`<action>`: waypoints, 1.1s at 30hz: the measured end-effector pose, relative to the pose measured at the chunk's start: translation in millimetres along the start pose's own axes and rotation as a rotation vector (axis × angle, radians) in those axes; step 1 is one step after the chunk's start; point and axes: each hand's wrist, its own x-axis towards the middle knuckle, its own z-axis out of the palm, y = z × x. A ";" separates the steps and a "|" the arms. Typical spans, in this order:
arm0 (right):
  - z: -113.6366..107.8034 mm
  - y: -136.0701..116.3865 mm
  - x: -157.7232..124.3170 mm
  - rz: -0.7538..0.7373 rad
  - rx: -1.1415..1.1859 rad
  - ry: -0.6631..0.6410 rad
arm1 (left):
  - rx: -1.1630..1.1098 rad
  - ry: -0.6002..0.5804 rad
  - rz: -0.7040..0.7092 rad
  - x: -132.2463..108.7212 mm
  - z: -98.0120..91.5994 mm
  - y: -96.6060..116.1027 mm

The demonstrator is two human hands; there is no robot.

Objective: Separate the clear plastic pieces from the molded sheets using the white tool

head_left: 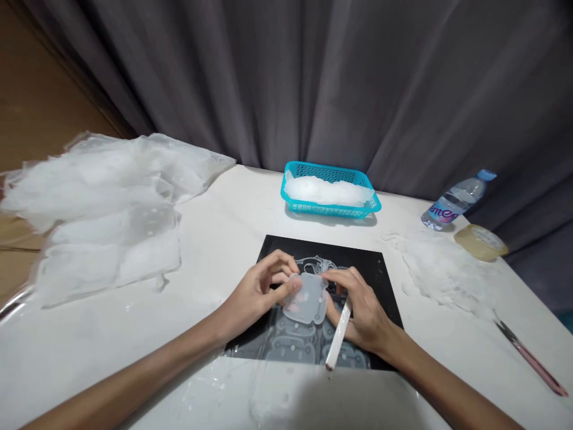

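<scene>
My left hand [257,289] and my right hand [360,307] both pinch a small translucent plastic piece [308,297] above a black mat [385,280]. A clear sheet with moulded shapes [295,343] lies on the mat beneath them. A white stick-like tool [338,335] is tucked in my right hand, its reddish tip pointing toward me. The fingers of both hands are curled around the piece's edges.
A turquoise basket [330,206] holding white pieces stands behind the mat. A heap of clear plastic sheets [102,203] covers the table's left side. On the right are white scraps [443,269], a water bottle [456,203], a tape roll [481,242] and a pink-handled tool [532,358].
</scene>
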 end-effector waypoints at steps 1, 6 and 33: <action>0.1 0.2 -0.2 0.001 0.001 0.001 | 0.008 0.006 0.003 0.0 -0.4 -0.1; -0.6 0.5 -0.2 0.019 0.039 -0.020 | 0.069 0.018 0.009 -0.3 -1.1 0.2; -9.7 -4.4 -2.7 -0.182 -0.253 -0.074 | 0.099 0.056 0.016 1.5 0.5 -0.3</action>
